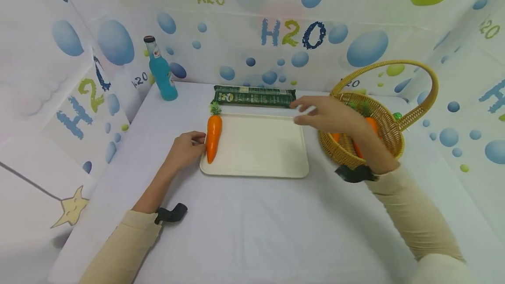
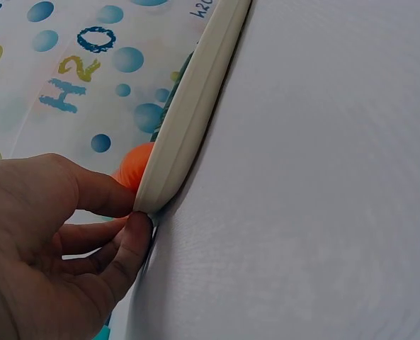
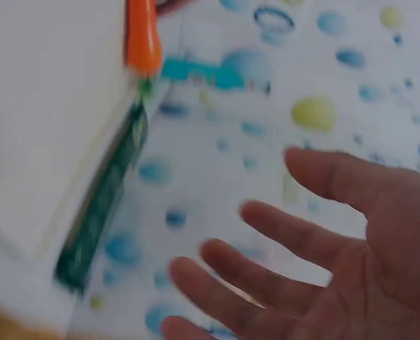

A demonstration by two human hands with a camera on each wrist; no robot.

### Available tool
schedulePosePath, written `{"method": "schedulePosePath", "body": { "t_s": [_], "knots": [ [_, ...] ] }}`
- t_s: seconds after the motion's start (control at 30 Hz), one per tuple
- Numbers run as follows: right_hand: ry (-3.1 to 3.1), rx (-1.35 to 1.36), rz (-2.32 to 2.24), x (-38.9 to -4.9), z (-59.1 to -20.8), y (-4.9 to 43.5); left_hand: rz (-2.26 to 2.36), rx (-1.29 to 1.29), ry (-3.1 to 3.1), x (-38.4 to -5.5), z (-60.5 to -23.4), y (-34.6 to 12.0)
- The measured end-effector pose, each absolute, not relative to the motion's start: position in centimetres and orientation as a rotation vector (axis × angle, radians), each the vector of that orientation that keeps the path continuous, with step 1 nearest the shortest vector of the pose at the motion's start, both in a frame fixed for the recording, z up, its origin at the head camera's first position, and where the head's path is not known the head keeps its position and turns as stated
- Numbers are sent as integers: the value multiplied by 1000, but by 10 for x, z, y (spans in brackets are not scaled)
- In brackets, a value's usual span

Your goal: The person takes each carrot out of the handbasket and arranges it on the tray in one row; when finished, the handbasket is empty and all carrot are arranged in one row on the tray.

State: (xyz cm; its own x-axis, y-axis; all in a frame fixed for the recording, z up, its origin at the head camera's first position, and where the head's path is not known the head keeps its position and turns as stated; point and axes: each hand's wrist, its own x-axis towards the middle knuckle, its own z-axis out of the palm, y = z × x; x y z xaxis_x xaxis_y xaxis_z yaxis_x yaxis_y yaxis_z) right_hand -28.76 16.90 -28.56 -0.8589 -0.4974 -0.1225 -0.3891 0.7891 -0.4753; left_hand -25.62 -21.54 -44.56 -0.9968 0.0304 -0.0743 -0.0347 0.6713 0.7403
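Observation:
A cream tray (image 1: 258, 148) lies flat with one orange carrot (image 1: 214, 137) along its left side, leafy top pointing to the back. My left hand (image 1: 185, 149) pinches the tray's left edge; in the left wrist view the thumb and forefinger (image 2: 107, 195) meet at its rim. My right hand (image 1: 325, 111) is in the air near the tray's back right corner, beside the wicker basket (image 1: 388, 143). Its fingers are spread and hold nothing, as the right wrist view shows. Orange carrots (image 1: 371, 122) with green tops sit inside the basket, partly hidden by my right forearm.
Behind the tray lies a long dark green packet (image 1: 254, 97). A bottle of blue drink (image 1: 161, 71) stands at the back left. The basket's tall handle (image 1: 432, 93) arches up on the right. A patterned curtain (image 1: 236, 25) encloses the white table (image 1: 244, 231).

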Motion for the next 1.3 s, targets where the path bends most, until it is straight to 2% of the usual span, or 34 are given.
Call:
{"method": "schedulePosePath", "body": {
  "t_s": [0.2,0.43,0.57,0.73,0.97,1.3],
  "knots": [
    [2737,-485,-541,-299,-268,267,1231,-24,2805,-252,-444,-221],
    [2650,-263,-607,-347,-296,336,1218,-53,2790,-244,-439,-222],
    [2565,-153,-617,-367,-319,351,1206,-57,2788,-244,-440,-220],
    [2465,-61,-646,-376,-338,359,1201,-57,2776,-246,-443,-218],
    [2393,2,-742,-380,-354,364,1198,-34,2786,-247,-444,-215],
    [2482,-11,-789,-374,-358,367,1195,7,2803,-254,-444,-214]
  ]
}}
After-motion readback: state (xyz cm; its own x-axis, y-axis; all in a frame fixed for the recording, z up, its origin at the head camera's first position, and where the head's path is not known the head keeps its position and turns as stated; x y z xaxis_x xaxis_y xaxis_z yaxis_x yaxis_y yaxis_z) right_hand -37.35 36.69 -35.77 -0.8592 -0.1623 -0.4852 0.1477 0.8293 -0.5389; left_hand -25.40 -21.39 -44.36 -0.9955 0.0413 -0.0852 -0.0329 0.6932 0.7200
